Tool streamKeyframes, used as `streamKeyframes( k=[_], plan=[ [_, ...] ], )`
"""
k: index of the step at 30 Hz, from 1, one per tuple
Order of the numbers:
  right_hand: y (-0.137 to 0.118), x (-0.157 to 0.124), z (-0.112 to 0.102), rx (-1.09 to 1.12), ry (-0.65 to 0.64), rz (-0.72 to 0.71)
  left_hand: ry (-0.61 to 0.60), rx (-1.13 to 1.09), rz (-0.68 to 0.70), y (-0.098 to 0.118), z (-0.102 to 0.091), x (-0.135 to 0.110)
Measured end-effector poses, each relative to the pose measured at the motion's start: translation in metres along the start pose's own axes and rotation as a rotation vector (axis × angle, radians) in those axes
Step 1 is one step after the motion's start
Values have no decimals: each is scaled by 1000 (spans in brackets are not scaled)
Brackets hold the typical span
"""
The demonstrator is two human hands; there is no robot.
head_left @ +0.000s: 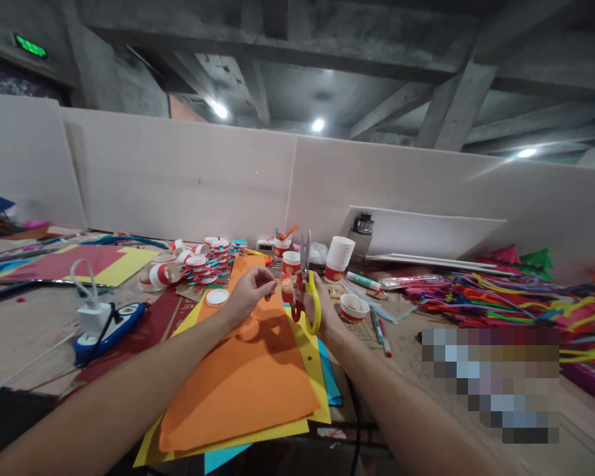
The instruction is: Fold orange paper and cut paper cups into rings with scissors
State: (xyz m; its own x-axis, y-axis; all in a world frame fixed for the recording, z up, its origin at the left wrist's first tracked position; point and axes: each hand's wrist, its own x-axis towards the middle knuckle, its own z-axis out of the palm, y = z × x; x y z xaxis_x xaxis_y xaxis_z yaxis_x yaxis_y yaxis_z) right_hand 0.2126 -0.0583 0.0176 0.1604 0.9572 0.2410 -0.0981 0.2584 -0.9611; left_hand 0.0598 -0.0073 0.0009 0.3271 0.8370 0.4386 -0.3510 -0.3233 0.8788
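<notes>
My right hand (322, 311) is closed round the red and yellow handles of a pair of scissors (305, 281), whose blades point up. My left hand (250, 291) pinches one end of a strip of red paper-cup material (286, 285) that lies against the scissors. Both hands hover above a stack of orange, yellow and blue paper sheets (248, 377) on the table.
Cut red-and-white cup rings (198, 264) are piled at the back left, with a stack of paper cups (338, 258) and a low cup bottom (353, 307) to the right. A power strip with a charger (102, 324) lies left. Coloured pipe cleaners (480, 297) and markers (383, 334) lie right.
</notes>
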Motion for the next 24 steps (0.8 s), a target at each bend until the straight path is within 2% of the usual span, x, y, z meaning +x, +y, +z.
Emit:
streamKeyframes(
  k=[2,7,12,16,20,24],
  plan=[
    [2,-1,2,-2,-19,6,14,-1,-15,1,3,1],
    [3,-4,6,-65,-49,19,-58,70,-73,1,6,-1],
    [7,-3,1,-117,-117,46,88,26,-37,-8,-2,7],
    [10,-2,-5,-257,-157,-11,160,-100,-13,-5,-6,13],
    [8,-2,-7,-387,-207,-70,186,-168,0,4,-5,13],
    [6,-6,-4,-338,-240,-62,163,-193,15,5,-4,12]
  ],
)
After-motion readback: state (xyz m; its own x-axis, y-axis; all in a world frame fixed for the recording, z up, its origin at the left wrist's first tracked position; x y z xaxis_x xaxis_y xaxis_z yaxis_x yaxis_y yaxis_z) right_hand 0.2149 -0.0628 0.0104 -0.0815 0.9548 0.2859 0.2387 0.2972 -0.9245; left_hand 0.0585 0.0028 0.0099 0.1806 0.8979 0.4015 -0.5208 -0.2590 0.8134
